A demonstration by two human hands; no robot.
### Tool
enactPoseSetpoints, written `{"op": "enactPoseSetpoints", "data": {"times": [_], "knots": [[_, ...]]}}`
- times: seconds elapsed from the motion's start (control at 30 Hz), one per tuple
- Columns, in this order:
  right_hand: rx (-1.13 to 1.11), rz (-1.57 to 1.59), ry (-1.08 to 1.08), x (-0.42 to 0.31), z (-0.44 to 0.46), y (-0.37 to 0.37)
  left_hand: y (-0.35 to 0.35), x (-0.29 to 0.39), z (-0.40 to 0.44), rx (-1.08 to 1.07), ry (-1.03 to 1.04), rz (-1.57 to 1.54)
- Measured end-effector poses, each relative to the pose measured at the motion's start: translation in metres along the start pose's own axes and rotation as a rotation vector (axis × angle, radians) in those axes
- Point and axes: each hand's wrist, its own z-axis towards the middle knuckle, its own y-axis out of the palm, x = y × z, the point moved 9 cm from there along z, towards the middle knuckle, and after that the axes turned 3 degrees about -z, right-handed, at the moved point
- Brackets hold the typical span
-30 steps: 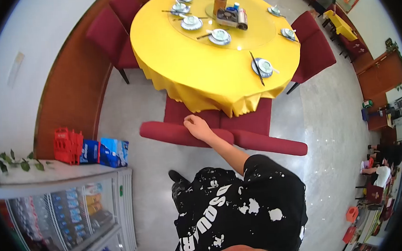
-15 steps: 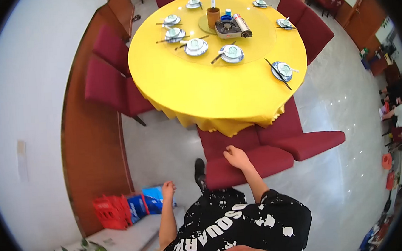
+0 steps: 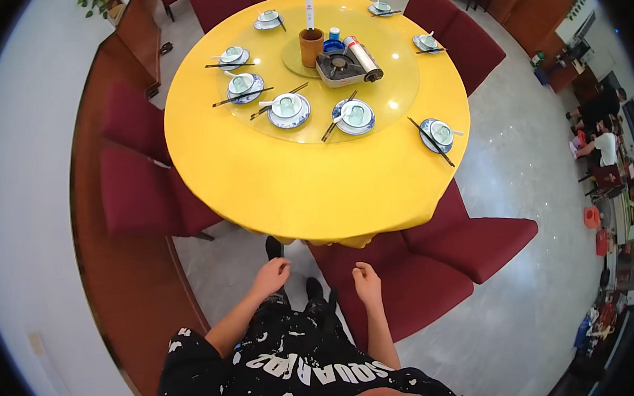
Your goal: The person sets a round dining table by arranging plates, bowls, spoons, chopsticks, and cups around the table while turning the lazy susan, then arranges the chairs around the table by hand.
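- Below the near edge of a round table draped in yellow cloth [image 3: 288, 192], both bare hands are held apart from each other.
- Left hand [image 3: 272, 276]: fingers bent and kept close together; how far they are opened from the thumb cannot be told. Nothing is seen gripped.
- Right hand [image 3: 367, 285]: fingers loosely curled, thumb near the fingertips; their exact gap cannot be told. Nothing is seen gripped.
- Maroon upholstered chair [image 3: 417, 297]: placed under and beside the right hand, its seat partly covered by the table edge; contact cannot be judged.
- Second maroon chair [image 3: 487, 249]: set just beyond the first.
- Blue-and-white plates with bowls, the nearest plate [image 3: 342, 126] flanked by black chopsticks [image 3: 330, 132], are laid on the tabletop.
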Motion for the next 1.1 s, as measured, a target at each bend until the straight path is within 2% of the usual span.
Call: {"op": "enactPoseSetpoints", "data": {"times": [0.1,0.17,0.27,0.3,0.4,0.57,0.63,0.73,0.87,0.97,1.03,1.1], "knots": [[0.169,0.042,0.076,-0.010,0.021,0.015,-0.022,0.047,0.084,-0.157,0.137,0.003],[0.208,0.104,0.129,-0.027,0.040,0.027,-0.027,0.052,0.139,-0.154,0.304,0.029],[0.232,0.146,0.087,-0.044,0.083,0.050,-0.037,0.055,0.214,-0.204,0.251,0.064],[0.238,0.205,0.069,-0.044,0.100,0.060,-0.043,0.057,0.240,-0.144,0.260,-0.032],[0.205,0.447,0.175,-0.082,0.144,0.065,-0.050,0.071,0.302,-0.101,0.231,-0.154],[0.310,0.687,0.152,-0.116,0.304,0.056,-0.043,0.096,0.412,0.021,0.184,-0.267],[0.420,0.668,0.145,-0.135,0.362,0.043,-0.031,0.097,0.464,0.097,0.166,-0.217],[0.652,0.087,0.127,-0.123,0.431,0.029,-0.002,0.088,0.518,0.108,0.063,-0.132],[0.502,0.219,0.167,-0.126,0.463,0.029,0.031,0.088,0.571,0.021,0.069,0.015],[0.427,0.315,0.191,-0.106,0.477,0.040,0.056,0.080,0.584,-0.177,-0.080,-0.269],[0.383,0.289,0.151,-0.105,0.483,0.035,0.059,0.066,0.591,-0.083,-0.148,-0.286],[0.421,0.227,0.133,-0.113,0.471,0.019,0.063,0.072,0.578,-0.135,-0.184,-0.277]]}}
